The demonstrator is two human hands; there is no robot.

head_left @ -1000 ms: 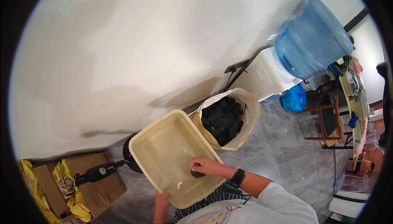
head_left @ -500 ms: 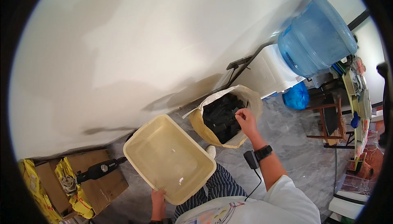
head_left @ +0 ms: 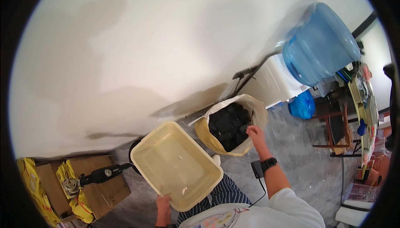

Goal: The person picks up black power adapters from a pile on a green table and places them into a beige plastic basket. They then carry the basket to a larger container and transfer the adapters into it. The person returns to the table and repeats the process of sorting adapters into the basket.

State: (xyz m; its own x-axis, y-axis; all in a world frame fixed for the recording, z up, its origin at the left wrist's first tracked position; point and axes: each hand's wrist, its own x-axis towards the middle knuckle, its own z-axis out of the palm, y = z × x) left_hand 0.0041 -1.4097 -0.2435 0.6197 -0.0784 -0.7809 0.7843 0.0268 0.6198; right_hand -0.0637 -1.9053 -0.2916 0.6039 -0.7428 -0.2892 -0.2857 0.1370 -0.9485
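Observation:
My left hand [head_left: 163, 203] grips the near rim of a cream plastic basket [head_left: 177, 165] with slotted sides, tilted in front of my legs. A few small pale spots show on its bottom; I cannot tell what they are. To its right stands an open woven sack [head_left: 203, 135], its pale rim folded outward. Black blocky pieces [head_left: 227, 124] fill the sack, too jumbled to name. Over the sack's right edge, my right hand [head_left: 257, 137] has its thumb and fingers pinched together beside the black pieces. Whatever the fingertips hold, if anything, blends into the dark contents.
A white water dispenser [head_left: 273, 80] with a big blue bottle [head_left: 318, 46] stands against the wall behind the sack. Near it are a blue plastic bag [head_left: 302, 105] and a wooden chair [head_left: 335, 126]. At left lie a cardboard box [head_left: 100, 180], yellow packets and a black-handled tool [head_left: 106, 174].
My right hand has shifted slightly right and down toward the sack's right rim, still pinched. The left hand keeps its grip on the basket; the whole view has moved a little.

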